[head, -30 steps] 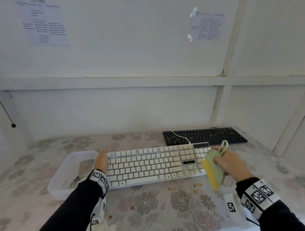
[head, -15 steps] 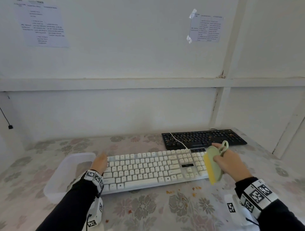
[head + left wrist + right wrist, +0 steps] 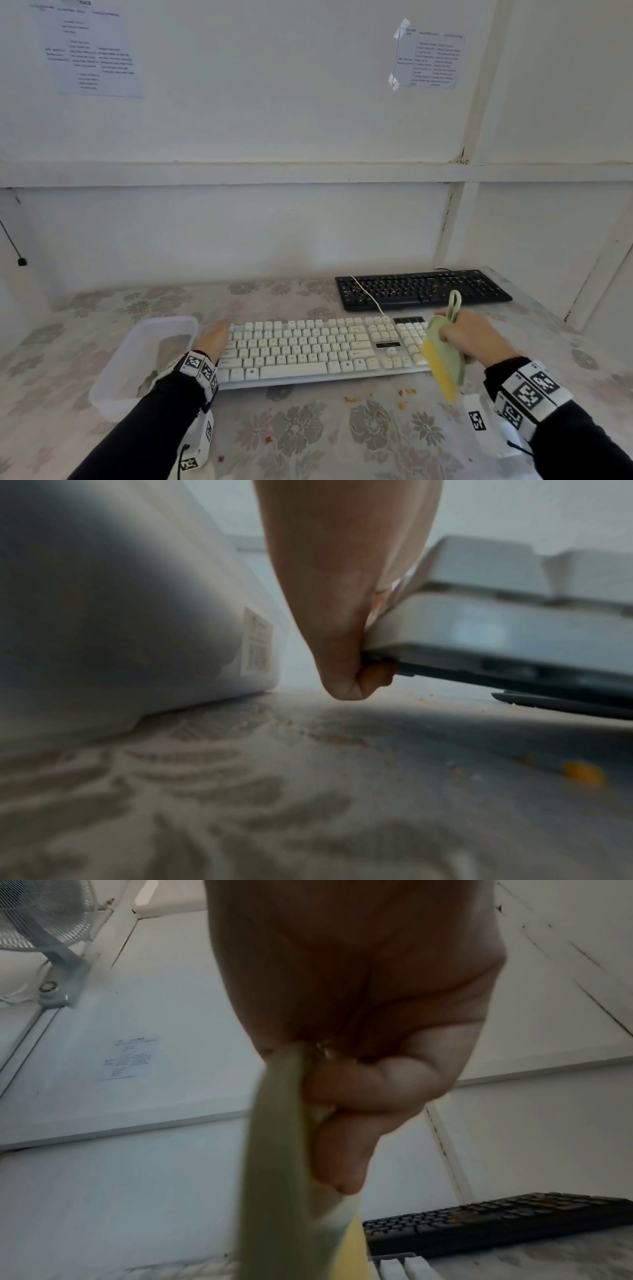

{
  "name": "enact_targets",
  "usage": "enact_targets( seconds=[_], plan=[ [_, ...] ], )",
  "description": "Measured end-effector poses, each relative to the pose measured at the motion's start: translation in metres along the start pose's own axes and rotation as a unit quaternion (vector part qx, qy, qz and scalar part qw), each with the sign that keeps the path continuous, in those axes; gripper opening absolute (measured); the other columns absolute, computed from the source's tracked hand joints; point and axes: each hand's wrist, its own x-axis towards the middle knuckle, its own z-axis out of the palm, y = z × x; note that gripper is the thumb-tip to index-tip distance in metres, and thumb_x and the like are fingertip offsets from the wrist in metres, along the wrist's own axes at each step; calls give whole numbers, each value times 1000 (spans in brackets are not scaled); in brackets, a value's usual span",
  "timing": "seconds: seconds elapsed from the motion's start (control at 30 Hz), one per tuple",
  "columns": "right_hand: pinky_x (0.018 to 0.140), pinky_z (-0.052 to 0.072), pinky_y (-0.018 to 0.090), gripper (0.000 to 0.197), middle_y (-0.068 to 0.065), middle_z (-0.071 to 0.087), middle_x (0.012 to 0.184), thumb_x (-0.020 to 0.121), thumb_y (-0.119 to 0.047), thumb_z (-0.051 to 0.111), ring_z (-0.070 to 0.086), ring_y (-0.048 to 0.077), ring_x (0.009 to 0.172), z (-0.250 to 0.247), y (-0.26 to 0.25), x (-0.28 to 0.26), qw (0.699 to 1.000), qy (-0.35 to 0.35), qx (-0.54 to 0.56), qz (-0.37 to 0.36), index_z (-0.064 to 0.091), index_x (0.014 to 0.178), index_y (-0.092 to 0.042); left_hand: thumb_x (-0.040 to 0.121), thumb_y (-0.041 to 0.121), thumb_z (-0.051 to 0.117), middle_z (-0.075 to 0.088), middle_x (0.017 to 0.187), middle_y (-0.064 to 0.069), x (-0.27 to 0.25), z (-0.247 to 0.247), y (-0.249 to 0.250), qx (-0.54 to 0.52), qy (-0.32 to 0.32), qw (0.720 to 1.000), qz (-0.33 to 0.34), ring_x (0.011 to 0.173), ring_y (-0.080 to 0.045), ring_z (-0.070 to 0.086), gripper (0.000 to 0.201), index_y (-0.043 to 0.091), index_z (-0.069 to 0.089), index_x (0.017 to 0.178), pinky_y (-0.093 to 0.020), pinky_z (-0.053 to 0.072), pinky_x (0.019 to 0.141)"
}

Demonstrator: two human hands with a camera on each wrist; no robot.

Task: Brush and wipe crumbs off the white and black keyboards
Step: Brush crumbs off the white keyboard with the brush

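Left hand (image 3: 216,337) clamped on raised left end of glossy white keyboard (image 3: 318,349); right hand (image 3: 474,337) curled round soft green-yellow brush (image 3: 443,363). Crumb-speckled black keyboard (image 3: 423,289) behind, flat on floral cloth (image 3: 308,435).

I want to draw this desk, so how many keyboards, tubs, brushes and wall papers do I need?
Keyboards: 2, the white keyboard and the black keyboard
Plastic tubs: 1
Brushes: 1, green and yellow
Wall papers: 2
Total: 6

You have matt plastic keyboards (image 3: 318,346) (image 3: 423,289), a frosted plastic tub (image 3: 113,373), and a glossy floral table cover (image 3: 308,435).
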Motion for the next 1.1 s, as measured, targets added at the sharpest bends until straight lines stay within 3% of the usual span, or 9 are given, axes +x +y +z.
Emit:
enact_targets(
  seconds=[0.1,0.2,0.27,0.47,0.57,0.63,0.73,1.0,1.1],
  plan=[
    [48,44,16,46,-4,54,75,89,-6,46,48,13,57,6,-11,3,998,27,-8,-47,46,131,-24,96,38,43,33,149,-19,6,-2,0,-30,-19,999,-24,135,-33,35,58,2,37,141,-38,26,111],
    [39,33,9,50,-7,53,70,91,-11,47,46,9,51,17,-20,7,995,53,-11,-81,40,138,-27,56,58,57,49,140,-14,65,-1,-33,-45,-63,997,-22,123,-33,50,92,11,49,135,-48,38,107],
    [42,32,11,49,-6,55,71,91,-12,47,46,9,51,24,-22,10,996,40,-15,-74,41,137,-27,54,52,67,52,137,-15,104,1,-59,-40,-80,995,-36,122,-34,52,92,11,50,135,-51,41,104],
    [59,52,27,35,3,55,84,92,-8,42,58,18,74,26,-27,4,998,-45,-44,-15,50,126,-13,44,31,80,51,135,-14,106,-12,-61,28,-116,992,-46,121,-33,51,96,10,49,132,-49,42,103],
    [77,56,37,32,10,60,91,94,-14,40,62,25,84,24,-36,2,997,-5,-62,-34,53,122,-5,63,15,83,57,129,-14,54,-22,-32,83,-127,988,1,117,-31,54,65,9,56,122,-47,40,105],
    [66,56,30,35,2,58,80,96,-17,40,59,20,70,30,-43,2,997,17,-9,-76,50,129,-13,72,19,81,62,124,-11,26,-26,-22,160,-161,973,42,113,-27,57,50,12,59,116,-44,40,105],
    [55,54,25,43,-2,57,76,96,-17,43,55,16,60,46,-56,-2,993,13,21,-115,40,138,-22,61,38,86,51,137,-4,1,-31,-14,271,-197,940,70,123,-21,49,97,10,37,140,-35,34,110],
    [83,55,35,34,9,54,97,91,-10,40,62,26,89,53,-55,-9,995,-48,-67,-58,52,123,-8,73,26,80,19,156,-8,-12,-26,-6,405,-181,894,62,142,-21,24,114,5,-1,150,-26,23,111],
    [76,57,38,31,11,55,97,91,-11,42,63,28,89,47,-53,-9,995,-28,-63,-66,53,119,-5,72,25,81,20,156,-8,-13,-26,-9,397,-172,899,71,142,-21,24,113,6,2,151,-26,23,111]
  ],
)
